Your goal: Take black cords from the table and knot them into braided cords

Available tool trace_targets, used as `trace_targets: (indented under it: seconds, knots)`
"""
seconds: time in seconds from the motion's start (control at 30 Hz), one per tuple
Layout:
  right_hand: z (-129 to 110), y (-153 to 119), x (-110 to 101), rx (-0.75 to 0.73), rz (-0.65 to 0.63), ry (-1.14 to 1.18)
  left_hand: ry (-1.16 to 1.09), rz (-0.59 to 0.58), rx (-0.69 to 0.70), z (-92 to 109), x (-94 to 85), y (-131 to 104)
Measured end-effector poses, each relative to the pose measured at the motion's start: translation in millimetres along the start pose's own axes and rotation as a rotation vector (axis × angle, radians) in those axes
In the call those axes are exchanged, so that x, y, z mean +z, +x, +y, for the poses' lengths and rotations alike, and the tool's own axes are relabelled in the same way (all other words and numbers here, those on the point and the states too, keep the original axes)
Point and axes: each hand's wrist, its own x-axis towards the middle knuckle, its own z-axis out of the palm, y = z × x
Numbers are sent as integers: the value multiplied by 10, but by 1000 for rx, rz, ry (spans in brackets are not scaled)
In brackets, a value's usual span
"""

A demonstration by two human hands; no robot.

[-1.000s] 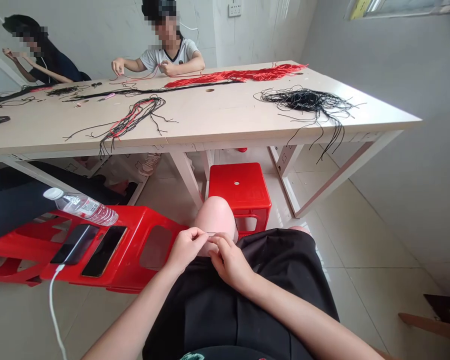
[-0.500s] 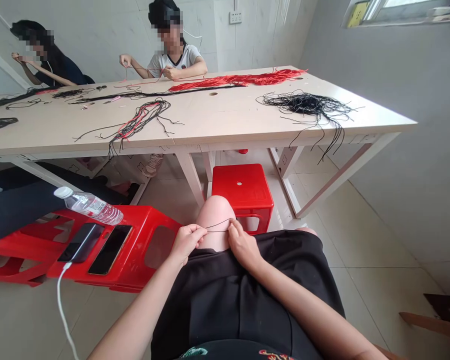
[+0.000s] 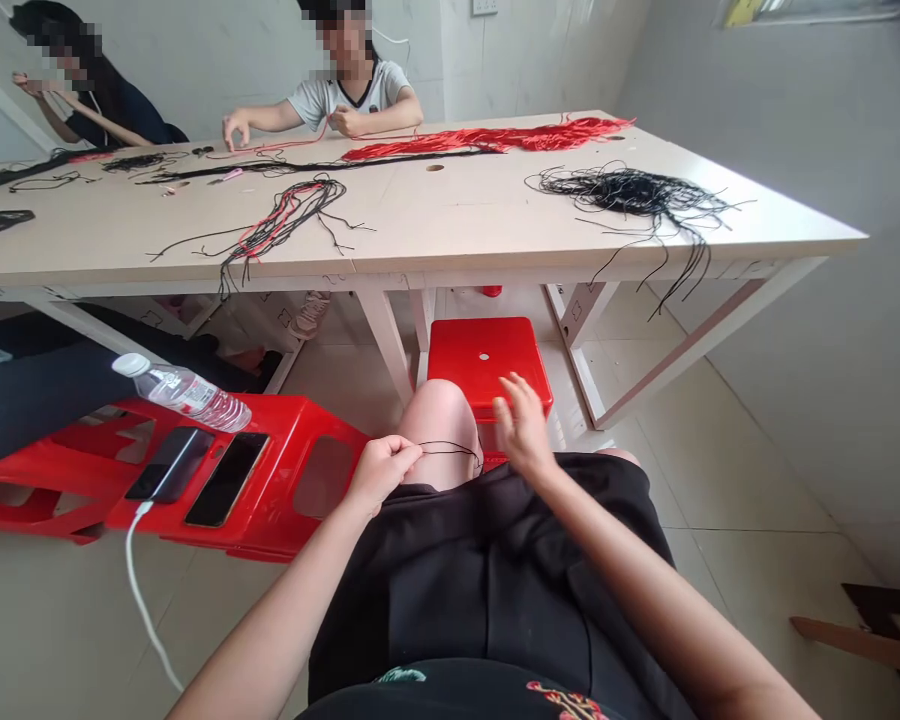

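Note:
A thin black cord (image 3: 450,444) runs from the pinched fingers of my left hand (image 3: 381,472) and loops over my bare knee. My right hand (image 3: 523,425) is raised to the right of the knee, its fingers apart and nothing between them. Beyond my hands, on the table, a tangled pile of black cords (image 3: 630,190) lies at the right, with ends hanging over the edge. A bundle of black and red cords (image 3: 285,222) lies left of the middle. Behind them stretches a long bundle of red cords (image 3: 487,138).
The long table (image 3: 450,235) spans the view, with two people behind it. A red stool (image 3: 487,365) stands before my knee. On a red stool (image 3: 289,500) at the left are a water bottle (image 3: 195,395), a phone (image 3: 227,480) and a dark device (image 3: 171,463) with a white cable.
My right hand has let go of the cord, opened and moved up and right. The cord's loop now hangs slack over the knee. Across the table, one person's hand has lowered to the tabletop.

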Motion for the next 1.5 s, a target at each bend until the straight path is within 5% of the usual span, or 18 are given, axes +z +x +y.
trace_targets:
  seconds: [0.07,0.2,0.93,1.13,1.5]
  knots:
    - [-396,-158,207,-150,-12,134,15,4,26,-5,20,-20]
    - [-779,-316,499,-106,-150,165,36,42,94,-31,43,-39]
    - [-939,217,470,107,-93,197,-213,137,-39,120,44,304]
    - [-918,557,463,178,-85,210,-259,133,-54,186,51,385]
    - [-965,761,510,98,-83,105,-334,118,-81,187,18,534]
